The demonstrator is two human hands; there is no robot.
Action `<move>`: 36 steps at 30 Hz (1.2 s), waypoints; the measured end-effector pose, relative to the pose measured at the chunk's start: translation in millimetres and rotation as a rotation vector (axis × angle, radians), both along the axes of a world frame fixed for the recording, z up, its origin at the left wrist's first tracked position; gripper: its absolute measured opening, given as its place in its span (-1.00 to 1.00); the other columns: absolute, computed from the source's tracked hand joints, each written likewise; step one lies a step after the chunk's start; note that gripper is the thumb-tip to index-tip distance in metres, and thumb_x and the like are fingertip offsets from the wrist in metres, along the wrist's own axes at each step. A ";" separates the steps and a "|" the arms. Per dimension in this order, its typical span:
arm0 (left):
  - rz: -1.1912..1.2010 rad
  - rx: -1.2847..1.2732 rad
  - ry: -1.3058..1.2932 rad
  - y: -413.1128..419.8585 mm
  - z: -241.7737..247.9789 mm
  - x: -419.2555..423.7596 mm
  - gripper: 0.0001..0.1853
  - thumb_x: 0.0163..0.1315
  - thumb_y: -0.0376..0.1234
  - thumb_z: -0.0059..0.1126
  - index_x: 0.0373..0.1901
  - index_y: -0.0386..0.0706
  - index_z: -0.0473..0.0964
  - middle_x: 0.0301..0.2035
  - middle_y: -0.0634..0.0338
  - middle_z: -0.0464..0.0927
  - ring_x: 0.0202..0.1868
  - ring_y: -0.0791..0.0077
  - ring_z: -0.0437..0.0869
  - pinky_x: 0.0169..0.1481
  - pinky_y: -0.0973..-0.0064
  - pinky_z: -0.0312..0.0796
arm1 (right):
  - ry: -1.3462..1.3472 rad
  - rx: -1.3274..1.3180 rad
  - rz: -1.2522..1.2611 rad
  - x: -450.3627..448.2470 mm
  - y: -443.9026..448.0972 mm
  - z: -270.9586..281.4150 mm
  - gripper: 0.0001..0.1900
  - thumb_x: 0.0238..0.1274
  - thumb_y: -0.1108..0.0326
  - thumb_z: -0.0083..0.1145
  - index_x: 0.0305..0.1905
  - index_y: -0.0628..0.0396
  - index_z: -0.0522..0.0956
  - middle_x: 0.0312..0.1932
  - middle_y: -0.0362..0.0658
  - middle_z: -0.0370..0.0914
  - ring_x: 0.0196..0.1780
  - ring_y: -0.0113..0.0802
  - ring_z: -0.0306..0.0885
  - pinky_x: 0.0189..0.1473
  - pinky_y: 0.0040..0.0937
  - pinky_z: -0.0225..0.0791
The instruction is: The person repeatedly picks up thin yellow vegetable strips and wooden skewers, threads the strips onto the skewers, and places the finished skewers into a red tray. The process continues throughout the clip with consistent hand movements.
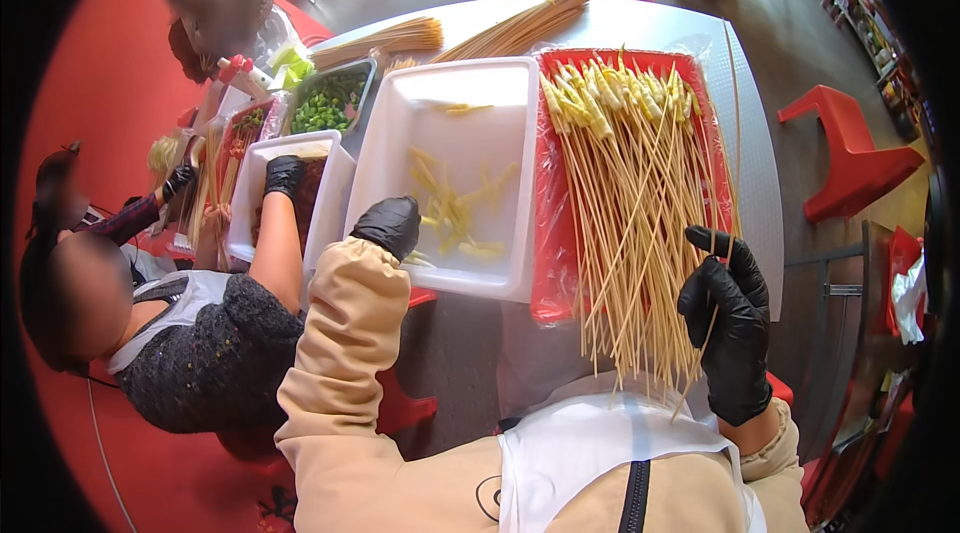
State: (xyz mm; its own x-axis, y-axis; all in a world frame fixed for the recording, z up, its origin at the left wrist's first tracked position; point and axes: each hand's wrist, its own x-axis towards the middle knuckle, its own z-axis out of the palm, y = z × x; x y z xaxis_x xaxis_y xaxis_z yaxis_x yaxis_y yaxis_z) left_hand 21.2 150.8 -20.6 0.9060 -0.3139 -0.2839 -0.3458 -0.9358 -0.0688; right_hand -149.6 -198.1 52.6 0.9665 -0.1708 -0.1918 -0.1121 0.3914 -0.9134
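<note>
My left hand [388, 225], in a black glove, is at the near left edge of a white plastic tub [442, 75], its fingers curled; whether they hold anything is hidden. Pale yellow-green vegetable strips [450, 203] lie in the tub. My right hand [724, 315], also black-gloved, grips thin bamboo skewers [733, 158] that stand up past the red tray's right side. The plastic-lined red tray [551, 248] bears many bamboo skewers [630, 233], with pale yellow vegetable pieces [607, 94] on their far ends. The skewers' bare ends overhang the near edge towards me.
Bundles of bare skewers [517, 22] lie at the table's far side. Left of the tub are a container of chopped green vegetables [326, 105] and a white tub [341, 165] with a co-worker's gloved hand [283, 176] inside. A red stool [847, 150] stands at the right.
</note>
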 end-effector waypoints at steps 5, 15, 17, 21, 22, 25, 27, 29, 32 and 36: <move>0.452 -0.795 0.068 -11.5 -0.3 1.6 -0.79 0.15 -0.31 -0.08 -0.35 -0.30 0.42 -0.41 -0.07 0.55 -0.37 0.03 0.60 -0.28 0.27 0.45 | 0.090 -0.064 0.103 -3.9 6.4 0.2 -0.76 0.25 0.39 -0.11 -0.03 0.16 0.45 -0.58 -0.22 0.46 -0.68 -0.67 0.28 -0.67 -0.75 0.13; 0.653 -2.487 0.662 -124.8 12.9 -36.4 -0.65 0.24 -0.37 -0.24 -0.02 -0.45 0.27 -0.04 -0.25 0.36 0.05 -0.03 0.40 0.13 0.18 0.33 | 0.175 -0.198 0.263 -3.9 31.9 -19.4 -0.76 0.20 0.50 -0.08 -0.04 0.15 0.45 -0.61 -0.36 0.36 -0.58 -0.70 0.28 -0.59 -0.69 0.17; 0.579 -2.585 0.737 -136.4 13.8 -37.8 -0.66 0.24 -0.40 -0.25 -0.02 -0.46 0.27 0.00 -0.30 0.32 0.08 -0.06 0.36 0.16 0.13 0.30 | 0.129 -0.266 0.237 -6.0 31.5 -25.4 -0.76 0.19 0.50 -0.07 -0.05 0.15 0.47 -0.62 -0.36 0.35 -0.58 -0.71 0.26 -0.59 -0.68 0.17; 0.441 -2.683 0.839 -146.8 13.6 -40.4 -0.66 0.26 -0.38 -0.25 -0.03 -0.47 0.27 0.00 -0.29 0.32 0.07 -0.05 0.37 0.16 0.13 0.30 | 0.087 -0.326 0.217 -6.1 30.1 -33.5 -0.76 0.17 0.51 -0.06 -0.06 0.16 0.49 -0.64 -0.37 0.34 -0.58 -0.72 0.22 -0.57 -0.67 0.17; 0.419 -2.701 0.851 -148.0 14.0 -41.3 -0.66 0.27 -0.38 -0.25 -0.04 -0.47 0.27 -0.01 -0.29 0.32 0.07 -0.05 0.38 0.16 0.13 0.30 | 0.085 -0.322 0.220 -5.8 30.6 -33.9 -0.76 0.17 0.51 -0.06 -0.06 0.16 0.49 -0.64 -0.37 0.34 -0.58 -0.72 0.22 -0.57 -0.67 0.17; 0.476 -2.708 0.779 -153.4 19.2 -43.7 -0.67 0.27 -0.38 -0.23 -0.04 -0.47 0.28 -0.02 -0.28 0.34 0.05 -0.04 0.40 0.16 0.14 0.31 | 0.072 -0.315 0.218 -4.7 31.1 -34.8 -0.76 0.17 0.51 -0.05 -0.06 0.16 0.49 -0.65 -0.38 0.33 -0.57 -0.72 0.22 -0.56 -0.67 0.18; 0.501 -2.712 0.746 -155.3 19.4 -43.5 -0.68 0.26 -0.39 -0.21 -0.05 -0.47 0.28 -0.03 -0.28 0.35 0.04 -0.03 0.41 0.15 0.15 0.32 | 0.053 -0.311 0.204 -4.7 31.3 -35.7 -0.76 0.16 0.51 -0.05 -0.06 0.17 0.49 -0.65 -0.38 0.34 -0.57 -0.72 0.22 -0.56 -0.67 0.17; 0.473 -2.734 0.767 -156.2 17.2 -41.8 -0.68 0.26 -0.39 -0.20 -0.05 -0.47 0.28 -0.04 -0.28 0.35 0.03 -0.02 0.42 0.13 0.15 0.34 | 0.049 -0.325 0.197 -4.2 31.9 -36.0 -0.76 0.16 0.51 -0.05 -0.07 0.17 0.49 -0.65 -0.38 0.34 -0.57 -0.72 0.22 -0.57 -0.68 0.17; 0.534 -2.693 0.699 -164.5 18.8 -45.1 -0.69 0.26 -0.39 -0.18 -0.06 -0.46 0.28 -0.06 -0.27 0.38 0.01 -0.02 0.44 0.13 0.17 0.34 | 0.052 -0.307 0.191 -4.3 31.1 -37.8 -0.76 0.16 0.52 -0.06 -0.07 0.17 0.49 -0.65 -0.38 0.34 -0.58 -0.73 0.21 -0.57 -0.68 0.16; 0.540 -2.604 0.697 -169.7 19.2 -50.1 -0.70 0.25 -0.38 -0.17 -0.08 -0.44 0.30 -0.09 -0.25 0.41 -0.02 -0.02 0.47 0.12 0.20 0.35 | 0.057 -0.292 0.177 -5.0 30.4 -35.7 -0.76 0.16 0.53 -0.07 -0.07 0.17 0.48 -0.66 -0.38 0.32 -0.58 -0.73 0.20 -0.58 -0.68 0.16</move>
